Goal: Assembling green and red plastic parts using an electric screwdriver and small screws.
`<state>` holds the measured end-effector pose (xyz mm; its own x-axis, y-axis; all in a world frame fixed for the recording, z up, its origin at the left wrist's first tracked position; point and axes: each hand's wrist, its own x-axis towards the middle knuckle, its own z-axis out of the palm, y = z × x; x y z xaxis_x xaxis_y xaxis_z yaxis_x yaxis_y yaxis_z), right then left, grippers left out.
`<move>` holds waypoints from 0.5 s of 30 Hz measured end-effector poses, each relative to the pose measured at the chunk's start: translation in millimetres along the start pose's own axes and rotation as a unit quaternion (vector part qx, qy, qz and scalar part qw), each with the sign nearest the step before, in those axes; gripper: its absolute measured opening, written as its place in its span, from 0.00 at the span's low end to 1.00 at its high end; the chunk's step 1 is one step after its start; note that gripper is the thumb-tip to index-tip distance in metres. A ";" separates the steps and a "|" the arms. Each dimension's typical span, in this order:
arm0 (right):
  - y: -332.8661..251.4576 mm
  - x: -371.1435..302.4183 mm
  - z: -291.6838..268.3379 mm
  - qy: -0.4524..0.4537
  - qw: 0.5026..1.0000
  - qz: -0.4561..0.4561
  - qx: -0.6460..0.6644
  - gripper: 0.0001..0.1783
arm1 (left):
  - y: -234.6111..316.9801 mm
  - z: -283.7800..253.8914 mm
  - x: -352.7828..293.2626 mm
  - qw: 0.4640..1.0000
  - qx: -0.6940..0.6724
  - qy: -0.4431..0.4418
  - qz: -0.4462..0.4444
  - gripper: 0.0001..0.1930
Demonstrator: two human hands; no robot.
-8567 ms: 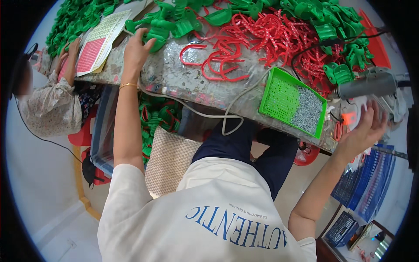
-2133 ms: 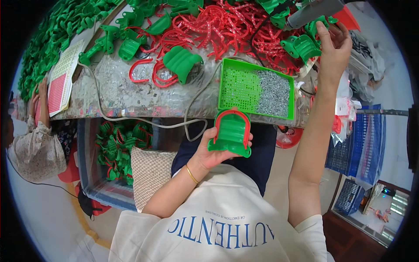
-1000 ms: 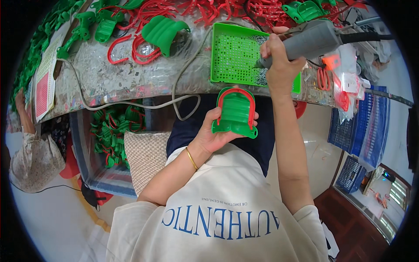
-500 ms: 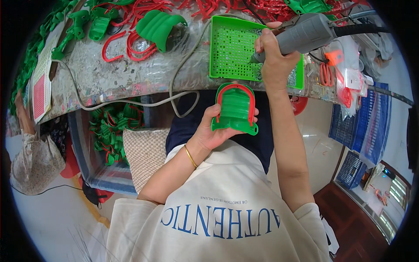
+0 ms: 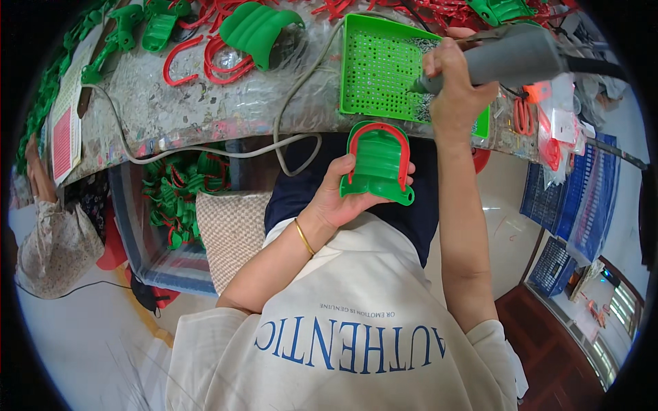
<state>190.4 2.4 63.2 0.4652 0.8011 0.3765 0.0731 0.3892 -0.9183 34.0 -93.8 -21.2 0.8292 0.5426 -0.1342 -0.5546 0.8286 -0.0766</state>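
Now my left hand (image 5: 336, 198) grips 1 green plastic part (image 5: 378, 164) with a red rim at frame center, while my right hand (image 5: 456, 89) wraps the grey electric screwdriver (image 5: 507, 58), tip over the green perforated tray (image 5: 384, 65).

Green ribbed part (image 5: 378, 164) with red rim; grey tool (image 5: 507, 55); green, perhaps perforated, tray (image 5: 380, 65).

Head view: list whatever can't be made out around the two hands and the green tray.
- Tip of the grey power tool: right hand hides it.
- Small metal pieces in the green tray: too small to identify.
- Green part with red rim: underside hidden by left hand.
- Table's far side: cut off at top edge.
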 end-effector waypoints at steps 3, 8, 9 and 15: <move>-21.3 0.5 3.5 -0.008 1.000 -0.007 0.023 0.10 | 0.8 1.8 -0.4 1.000 0.007 0.002 0.000 0.42; -42.7 -15.9 5.8 -0.045 0.988 0.018 0.147 0.11 | 0.1 5.5 -2.0 1.000 0.014 0.012 -0.004 0.41; -47.7 -21.0 9.1 -0.049 0.993 0.018 0.107 0.12 | -0.3 4.9 -1.8 1.000 0.014 0.009 -0.003 0.41; -49.9 -33.8 13.9 -0.048 0.996 0.037 0.065 0.12 | -1.5 7.9 -3.7 1.000 0.020 0.013 -0.001 0.42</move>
<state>158.7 -37.8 98.0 0.3779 0.8675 0.3236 -0.0756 0.3772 -0.9230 32.3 -96.0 -12.8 0.8276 0.5380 -0.1599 -0.5498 0.8344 -0.0383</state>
